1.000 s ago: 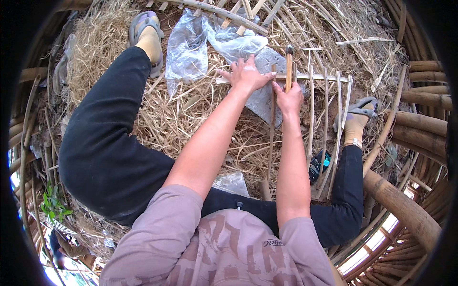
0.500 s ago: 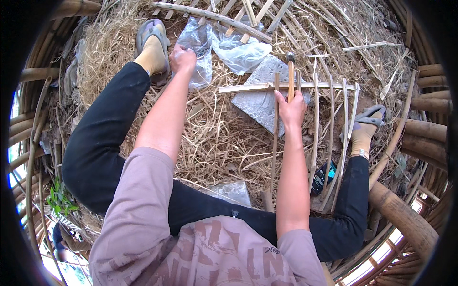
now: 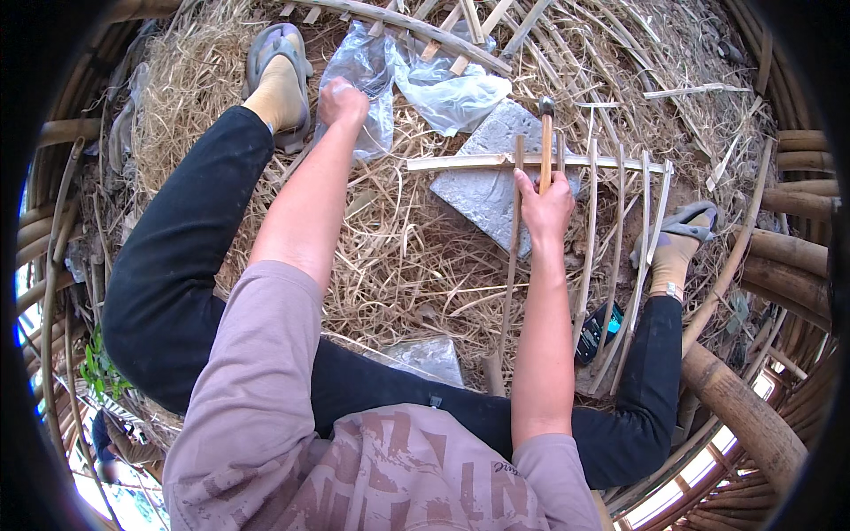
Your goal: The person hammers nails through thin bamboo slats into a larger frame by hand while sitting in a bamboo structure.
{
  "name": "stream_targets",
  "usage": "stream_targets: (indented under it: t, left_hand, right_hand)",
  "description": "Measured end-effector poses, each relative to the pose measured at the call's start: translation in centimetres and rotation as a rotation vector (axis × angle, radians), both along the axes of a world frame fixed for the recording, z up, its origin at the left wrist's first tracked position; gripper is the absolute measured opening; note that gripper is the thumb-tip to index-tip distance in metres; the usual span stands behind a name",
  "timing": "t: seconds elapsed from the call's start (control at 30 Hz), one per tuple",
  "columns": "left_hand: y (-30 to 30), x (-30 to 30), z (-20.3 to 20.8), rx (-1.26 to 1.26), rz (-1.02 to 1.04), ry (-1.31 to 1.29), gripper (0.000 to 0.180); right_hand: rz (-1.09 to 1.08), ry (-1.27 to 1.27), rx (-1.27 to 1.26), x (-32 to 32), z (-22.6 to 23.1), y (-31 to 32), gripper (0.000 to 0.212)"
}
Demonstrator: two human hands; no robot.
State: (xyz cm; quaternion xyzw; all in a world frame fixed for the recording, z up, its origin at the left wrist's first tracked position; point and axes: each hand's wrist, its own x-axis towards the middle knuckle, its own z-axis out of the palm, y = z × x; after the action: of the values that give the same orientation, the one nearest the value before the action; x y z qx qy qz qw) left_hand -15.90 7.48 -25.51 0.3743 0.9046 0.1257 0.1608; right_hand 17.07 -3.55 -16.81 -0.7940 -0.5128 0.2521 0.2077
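My right hand (image 3: pixel 546 208) is closed round the wooden handle of a hammer (image 3: pixel 545 142), its dark head pointing away from me. The hammer lies across a split bamboo strip (image 3: pixel 460 163), which joins several thin bamboo slats in a comb-like frame. Under the strip's left part is a grey stone slab (image 3: pixel 474 196). My left hand (image 3: pixel 343 103) is closed at the left edge of a clear plastic bag (image 3: pixel 376 124); its fingertips are hidden, so what it holds does not show. Another crumpled plastic bag (image 3: pixel 452 96) lies to its right.
Straw and bamboo shavings (image 3: pixel 398 248) cover the ground between my legs. A slatted bamboo piece (image 3: pixel 425 37) lies at the far side. Beside my right leg, a dark device with a lit screen (image 3: pixel 611 323) sits behind the slats. A thick bamboo pole (image 3: pixel 744 411) runs at right.
My left hand has shifted slightly at the bag, its fingers curled further under. My right hand keeps the hammer in nearly the same place. The whole view has shifted a little.
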Motion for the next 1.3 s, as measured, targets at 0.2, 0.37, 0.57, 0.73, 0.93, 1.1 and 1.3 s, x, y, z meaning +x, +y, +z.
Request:
stream_targets:
  t: [0.2,0.37,0.57,0.73,0.93,1.1,1.3]
  left_hand:
    - [0.4,-0.2,0.2,-0.043,-0.066,0.044,0.026]
    - [0.7,0.5,1.5,-0.162,-0.336,0.152,0.027]
    - [1.0,-1.0,0.8,0.028,-0.269,0.16,0.024]
    - [2.1,0.3,4.3,0.314,-0.207,0.126,0.019]
    - [1.2,6.8,8.1,0.776,-0.363,-0.308,0.029]
    - [-4.2,15.3,7.5,0.75,-0.677,-0.549,0.007]
    - [-6.5,18.2,5.2,0.894,-0.764,-0.275,0.019]
  right_hand:
    - [-0.014,0.009,-0.058,-0.3,0.5,0.0,0.044]
    - [-0.01,-0.005,-0.065,-0.1,0.4,-0.1,0.043]
    - [0.004,0.02,-0.07,-0.4,0.4,0.0,0.043]
    - [-0.033,-0.003,-0.074,-0.1,0.6,-0.1,0.044]
    - [-0.05,0.033,-0.056,-0.3,0.3,-0.2,0.045]
    - [-0.038,0.02,-0.075,-0.4,0.6,-0.2,0.047]
    - [-0.022,-0.01,-0.008,-0.4,0.1,-0.4,0.048]
